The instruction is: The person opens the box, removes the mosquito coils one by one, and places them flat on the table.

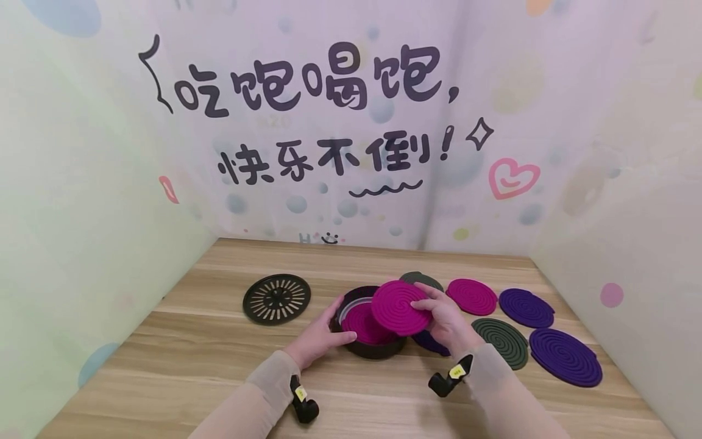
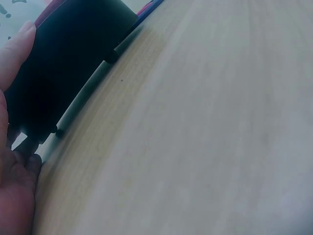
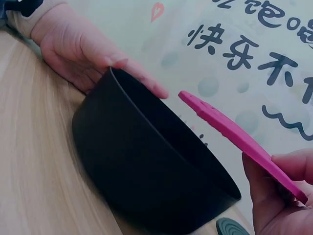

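A round black holder [image 1: 368,347] stands on the wooden table [image 1: 197,347], with a magenta spiral coil [image 1: 364,324] lying inside it. My left hand [image 1: 320,335] grips the holder's left wall [image 2: 63,63]; the same hand [image 3: 93,54] shows behind the holder [image 3: 142,166] in the right wrist view. My right hand [image 1: 446,320] holds a second magenta coil [image 1: 399,306] tilted over the holder's right rim. That coil [image 3: 234,137] appears edge-on in the right wrist view, pinched between thumb and fingers [image 3: 274,196].
A slotted black lid [image 1: 276,298] lies flat to the left. More coils lie to the right: magenta [image 1: 471,296], two purple [image 1: 526,307] [image 1: 565,356], dark green [image 1: 501,341], another green one [image 1: 421,279] behind. Patterned walls close in the table on three sides.
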`<action>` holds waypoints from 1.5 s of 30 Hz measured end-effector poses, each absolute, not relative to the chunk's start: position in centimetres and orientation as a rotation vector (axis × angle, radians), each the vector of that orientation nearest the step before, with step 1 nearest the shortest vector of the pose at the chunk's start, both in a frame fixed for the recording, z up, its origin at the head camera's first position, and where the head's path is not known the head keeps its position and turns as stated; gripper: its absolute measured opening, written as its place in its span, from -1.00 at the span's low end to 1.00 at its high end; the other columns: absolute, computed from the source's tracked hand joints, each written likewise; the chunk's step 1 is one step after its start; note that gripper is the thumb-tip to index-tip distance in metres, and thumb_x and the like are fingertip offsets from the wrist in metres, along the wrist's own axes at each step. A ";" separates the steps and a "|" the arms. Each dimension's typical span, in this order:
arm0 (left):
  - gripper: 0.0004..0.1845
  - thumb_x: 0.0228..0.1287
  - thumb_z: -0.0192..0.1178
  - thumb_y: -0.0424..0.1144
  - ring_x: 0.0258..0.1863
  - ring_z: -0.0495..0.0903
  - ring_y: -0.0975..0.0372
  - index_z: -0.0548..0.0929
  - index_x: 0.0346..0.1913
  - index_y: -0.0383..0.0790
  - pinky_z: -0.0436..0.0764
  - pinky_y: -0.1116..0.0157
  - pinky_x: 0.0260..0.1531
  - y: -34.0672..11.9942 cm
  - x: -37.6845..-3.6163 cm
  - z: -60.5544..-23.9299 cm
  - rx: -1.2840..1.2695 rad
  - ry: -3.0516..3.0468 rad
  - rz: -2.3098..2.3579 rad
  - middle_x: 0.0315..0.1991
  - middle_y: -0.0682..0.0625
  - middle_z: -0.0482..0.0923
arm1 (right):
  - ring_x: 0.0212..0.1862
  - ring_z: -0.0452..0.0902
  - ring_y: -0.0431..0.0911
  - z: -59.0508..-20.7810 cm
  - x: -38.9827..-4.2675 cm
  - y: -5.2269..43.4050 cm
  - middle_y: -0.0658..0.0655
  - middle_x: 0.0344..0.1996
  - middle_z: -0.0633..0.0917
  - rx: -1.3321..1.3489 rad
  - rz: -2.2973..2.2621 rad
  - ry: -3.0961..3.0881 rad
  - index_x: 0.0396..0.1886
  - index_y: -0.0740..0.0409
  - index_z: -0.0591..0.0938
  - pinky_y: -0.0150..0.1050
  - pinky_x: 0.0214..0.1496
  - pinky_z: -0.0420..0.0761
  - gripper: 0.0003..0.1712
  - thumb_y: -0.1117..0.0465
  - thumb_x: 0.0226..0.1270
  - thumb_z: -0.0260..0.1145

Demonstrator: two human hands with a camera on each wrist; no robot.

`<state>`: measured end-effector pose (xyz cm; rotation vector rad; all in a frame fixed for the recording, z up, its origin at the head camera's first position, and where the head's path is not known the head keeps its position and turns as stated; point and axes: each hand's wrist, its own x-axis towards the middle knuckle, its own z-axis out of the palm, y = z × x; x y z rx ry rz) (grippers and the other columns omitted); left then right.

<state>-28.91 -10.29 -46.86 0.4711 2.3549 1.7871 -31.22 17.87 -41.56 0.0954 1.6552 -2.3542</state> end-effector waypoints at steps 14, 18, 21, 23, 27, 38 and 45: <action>0.03 0.08 0.44 -0.14 0.46 -0.02 -0.02 0.03 0.53 -0.10 -0.06 -0.03 0.40 -10.5 -29.6 -47.8 0.481 2.355 1.801 0.48 -0.19 0.05 | -0.25 0.63 -0.24 -42.0 -29.7 22.1 0.01 -0.19 0.64 0.073 -2.369 1.630 0.47 0.19 0.11 -0.39 -0.21 0.63 -0.21 0.55 0.28 0.13; 0.03 0.08 0.44 -0.13 0.46 -0.02 -0.03 0.02 0.53 -0.09 -0.05 -0.04 0.40 -10.5 -29.5 -47.7 0.483 2.362 1.794 0.48 -0.19 0.05 | -0.21 0.64 -0.23 -42.3 -29.1 23.3 -0.02 -0.16 0.65 0.059 -2.357 1.641 0.45 0.17 0.15 -0.37 -0.18 0.63 -0.23 0.54 0.28 0.15; 0.03 0.08 0.44 -0.12 0.46 -0.02 -0.04 0.03 0.53 -0.08 -0.05 -0.05 0.39 -10.5 -29.4 -47.6 0.474 2.367 1.786 0.48 -0.19 0.04 | -0.19 0.64 -0.22 -42.6 -28.7 24.3 -0.03 -0.15 0.66 0.049 -2.345 1.642 0.36 0.05 0.28 -0.36 -0.17 0.63 -0.33 0.52 0.29 0.16; 0.03 0.08 0.44 -0.11 0.46 -0.02 -0.04 0.03 0.53 -0.06 -0.05 -0.05 0.39 -10.5 -29.3 -47.5 0.464 2.372 1.779 0.48 -0.19 0.04 | -0.18 0.64 -0.21 -42.8 -28.4 24.9 -0.03 -0.14 0.66 0.035 -2.335 1.632 0.23 -0.06 0.41 -0.35 -0.17 0.63 -0.42 0.51 0.30 0.15; 0.03 0.08 0.44 -0.10 0.46 -0.03 -0.05 0.03 0.53 -0.06 -0.06 -0.06 0.39 -10.5 -29.3 -47.6 0.457 2.371 1.770 0.49 -0.20 0.02 | -0.21 0.64 -0.20 -43.4 -28.0 26.2 -0.02 -0.14 0.66 0.008 -2.290 1.640 -0.02 -0.21 0.56 -0.35 -0.22 0.63 -0.51 0.50 0.31 0.15; 0.02 0.09 0.43 -0.10 0.46 -0.03 -0.04 0.03 0.53 -0.06 -0.05 -0.07 0.39 -10.5 -29.4 -47.6 0.458 2.375 1.762 0.49 -0.19 0.02 | -0.20 0.63 -0.21 -45.3 -27.0 29.7 -0.03 -0.11 0.65 -0.208 -2.075 1.615 0.05 -0.21 0.59 -0.37 -0.19 0.62 -0.49 0.48 0.33 0.10; 0.02 0.09 0.43 -0.10 0.46 -0.02 -0.04 0.03 0.53 -0.05 -0.04 -0.07 0.39 -10.5 -29.5 -47.7 0.460 2.377 1.762 0.48 -0.19 0.03 | -0.12 0.62 -0.18 -46.0 -26.3 30.6 0.02 -0.06 0.65 -0.290 -1.984 1.515 0.09 -0.13 0.55 -0.36 -0.11 0.61 -0.48 0.50 0.29 0.10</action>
